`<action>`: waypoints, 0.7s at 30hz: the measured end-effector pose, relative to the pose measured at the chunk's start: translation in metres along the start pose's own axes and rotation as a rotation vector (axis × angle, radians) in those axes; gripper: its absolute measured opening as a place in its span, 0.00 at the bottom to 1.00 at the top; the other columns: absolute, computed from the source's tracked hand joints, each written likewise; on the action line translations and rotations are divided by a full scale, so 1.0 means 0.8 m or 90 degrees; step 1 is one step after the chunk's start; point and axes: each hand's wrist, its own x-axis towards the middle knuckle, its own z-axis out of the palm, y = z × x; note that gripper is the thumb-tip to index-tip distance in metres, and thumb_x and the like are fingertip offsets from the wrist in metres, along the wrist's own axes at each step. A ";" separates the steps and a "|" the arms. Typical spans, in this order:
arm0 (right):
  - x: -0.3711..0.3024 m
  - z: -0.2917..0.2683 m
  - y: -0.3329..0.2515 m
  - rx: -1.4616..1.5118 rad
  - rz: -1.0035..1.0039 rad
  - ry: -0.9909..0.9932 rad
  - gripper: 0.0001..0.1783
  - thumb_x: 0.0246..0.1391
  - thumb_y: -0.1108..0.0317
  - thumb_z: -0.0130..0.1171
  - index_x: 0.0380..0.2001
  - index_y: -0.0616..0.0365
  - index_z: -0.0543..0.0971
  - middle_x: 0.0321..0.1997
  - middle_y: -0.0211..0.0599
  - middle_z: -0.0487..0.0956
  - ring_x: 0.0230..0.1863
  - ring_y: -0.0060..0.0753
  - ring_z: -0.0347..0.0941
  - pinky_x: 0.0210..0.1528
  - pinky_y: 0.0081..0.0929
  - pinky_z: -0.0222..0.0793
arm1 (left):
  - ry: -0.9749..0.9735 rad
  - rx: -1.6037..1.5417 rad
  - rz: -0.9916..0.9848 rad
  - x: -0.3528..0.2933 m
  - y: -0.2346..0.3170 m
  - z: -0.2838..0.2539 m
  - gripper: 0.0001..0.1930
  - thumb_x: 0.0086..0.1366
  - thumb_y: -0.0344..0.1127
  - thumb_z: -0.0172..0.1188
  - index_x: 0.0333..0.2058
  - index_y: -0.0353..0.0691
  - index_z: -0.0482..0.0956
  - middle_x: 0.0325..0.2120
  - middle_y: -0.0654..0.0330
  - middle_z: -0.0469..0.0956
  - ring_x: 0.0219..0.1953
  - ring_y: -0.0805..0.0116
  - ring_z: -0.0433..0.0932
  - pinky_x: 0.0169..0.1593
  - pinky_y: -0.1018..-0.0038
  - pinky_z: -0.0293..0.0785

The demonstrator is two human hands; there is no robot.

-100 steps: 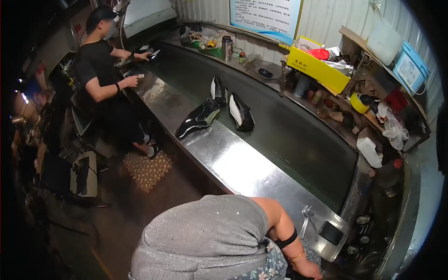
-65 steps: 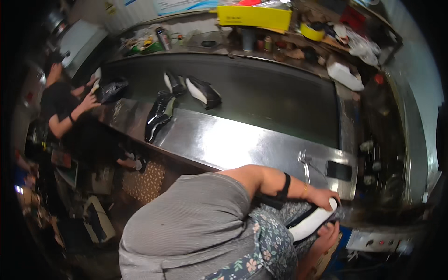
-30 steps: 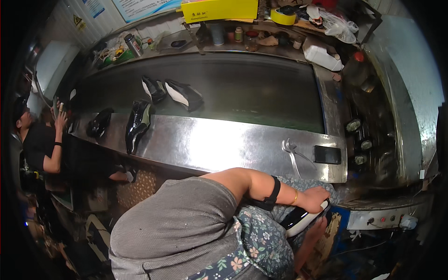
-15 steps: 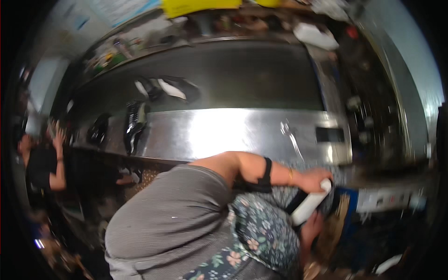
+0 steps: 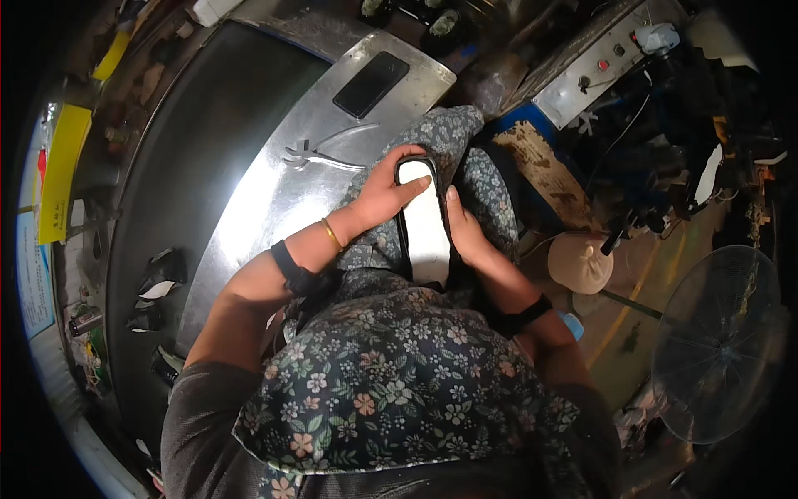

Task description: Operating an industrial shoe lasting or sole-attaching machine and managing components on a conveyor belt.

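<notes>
**Black shoe point(image 5: 412, 226) with a long white sole, held upright before my lap, left hand point(image 5: 389, 198) clamped on its far end**

My floral apron point(image 5: 366, 382) spreads closest to me, and just beyond it the shoe stands with its white sole point(image 5: 426, 233) facing me. My left hand is closed on the shoe's far end, thumb pressed flat on the white, the other fingers bent over the dark rim. My right hand point(image 5: 467, 233) lies along the shoe's right side, thumb tip up by the edge — how far its other fingers wrap behind, I cannot tell. A gold bracelet point(image 5: 332, 235) circles my left wrist, and a black band point(image 5: 288, 264) sits farther up that forearm.

Past my left hand, metal pincers point(image 5: 320, 152) lie on the shiny metal table point(image 5: 258, 191), handles apart, with a flat black rectangular device point(image 5: 371, 85) beyond them. Ahead to my right, a worn wooden board point(image 5: 544, 170) sits inside a blue edge; nearer on that side are a cream-coloured rounded bundle point(image 5: 582, 264) and a round wire fan cover point(image 5: 719, 345).

Farther left, more dark shoes point(image 5: 165, 270) rest on a dark belt point(image 5: 191, 141) — and behind it stands a yellow box point(image 5: 66, 170).
</notes>
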 end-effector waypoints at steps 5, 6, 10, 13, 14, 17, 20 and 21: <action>0.007 -0.003 -0.016 -0.744 -0.457 0.183 0.24 0.65 0.57 0.43 0.43 0.71 0.75 0.27 0.55 0.79 0.29 0.54 0.78 0.35 0.41 0.74 | 0.009 0.030 0.024 0.015 0.005 0.004 0.24 0.62 0.33 0.64 0.54 0.38 0.67 0.43 0.60 0.75 0.46 0.72 0.72 0.52 0.75 0.69; -0.011 0.013 -0.042 -0.757 -0.436 0.270 0.22 0.62 0.58 0.48 0.44 0.72 0.74 0.23 0.52 0.78 0.23 0.53 0.77 0.29 0.45 0.74 | 0.014 0.029 0.021 0.014 0.013 0.007 0.24 0.62 0.33 0.64 0.54 0.38 0.67 0.43 0.60 0.75 0.46 0.71 0.72 0.51 0.74 0.69; 0.000 -0.023 -0.012 -0.576 -0.396 0.128 0.25 0.64 0.56 0.45 0.54 0.68 0.68 0.26 0.58 0.78 0.29 0.65 0.75 0.36 0.49 0.74 | -0.037 0.034 -0.014 0.027 -0.003 0.010 0.24 0.60 0.33 0.65 0.52 0.34 0.68 0.43 0.54 0.76 0.44 0.68 0.75 0.48 0.72 0.73; -0.012 -0.021 0.031 -0.146 -0.368 -0.023 0.31 0.68 0.63 0.43 0.68 0.65 0.51 0.63 0.57 0.67 0.65 0.45 0.63 0.65 0.34 0.56 | -0.078 0.074 -0.033 0.040 0.015 0.000 0.28 0.59 0.33 0.65 0.57 0.34 0.67 0.46 0.53 0.76 0.46 0.67 0.75 0.51 0.71 0.71; -0.006 -0.019 0.025 -0.065 -0.357 -0.066 0.31 0.67 0.67 0.44 0.69 0.62 0.50 0.69 0.46 0.58 0.70 0.32 0.51 0.69 0.29 0.47 | -0.112 -0.072 -0.084 0.047 0.017 -0.010 0.28 0.61 0.33 0.61 0.59 0.34 0.65 0.48 0.55 0.75 0.48 0.66 0.74 0.54 0.70 0.69; -0.003 0.003 -0.018 0.068 -0.363 -0.054 0.26 0.68 0.65 0.42 0.65 0.63 0.58 0.59 0.42 0.70 0.57 0.30 0.65 0.61 0.27 0.59 | -0.052 -0.664 -0.135 0.058 0.018 -0.035 0.24 0.68 0.41 0.46 0.57 0.31 0.68 0.53 0.54 0.74 0.53 0.61 0.73 0.60 0.66 0.66; 0.006 0.025 -0.042 0.074 -0.274 0.040 0.30 0.67 0.60 0.43 0.64 0.69 0.55 0.56 0.54 0.72 0.55 0.41 0.70 0.57 0.30 0.65 | 0.169 -0.335 -0.330 0.041 0.006 0.002 0.29 0.72 0.54 0.40 0.47 0.30 0.77 0.44 0.49 0.79 0.49 0.64 0.75 0.54 0.70 0.69; 0.009 0.030 -0.047 0.026 -0.251 0.069 0.32 0.67 0.58 0.44 0.64 0.72 0.54 0.57 0.61 0.71 0.57 0.48 0.70 0.58 0.32 0.64 | 0.225 0.135 -0.285 0.030 0.030 0.000 0.33 0.72 0.57 0.35 0.42 0.30 0.79 0.41 0.43 0.80 0.45 0.55 0.79 0.50 0.65 0.73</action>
